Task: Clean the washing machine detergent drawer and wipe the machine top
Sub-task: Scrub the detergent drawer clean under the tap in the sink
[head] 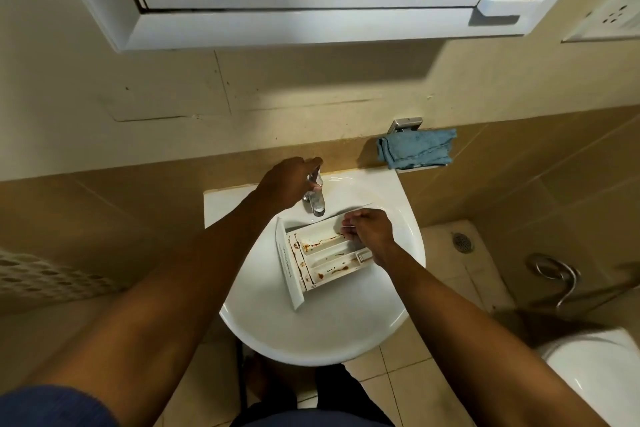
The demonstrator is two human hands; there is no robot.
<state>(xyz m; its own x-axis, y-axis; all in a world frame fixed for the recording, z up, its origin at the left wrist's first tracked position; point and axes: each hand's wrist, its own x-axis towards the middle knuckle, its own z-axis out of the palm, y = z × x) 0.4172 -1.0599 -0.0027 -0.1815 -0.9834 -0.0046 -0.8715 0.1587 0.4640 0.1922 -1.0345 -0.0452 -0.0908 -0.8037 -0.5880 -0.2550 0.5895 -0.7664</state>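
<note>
A white detergent drawer [320, 262] with brown stains in its compartments lies inside the white sink [346, 333], under the chrome tap [316, 199]. My left hand [289, 182] grips the tap's handle from above. My right hand [369, 230] holds the drawer's far right end, fingers curled over its rim. A blue cloth [415, 149] lies on a small wall shelf behind the sink, to the right.
A mirror cabinet [311, 21] hangs above the sink. A wall socket [613, 15] sits at the upper right. A toilet [595, 367] and a hose [557, 277] stand at the right, with a floor drain [462, 242]. A perforated white basket [45, 279] is at the left.
</note>
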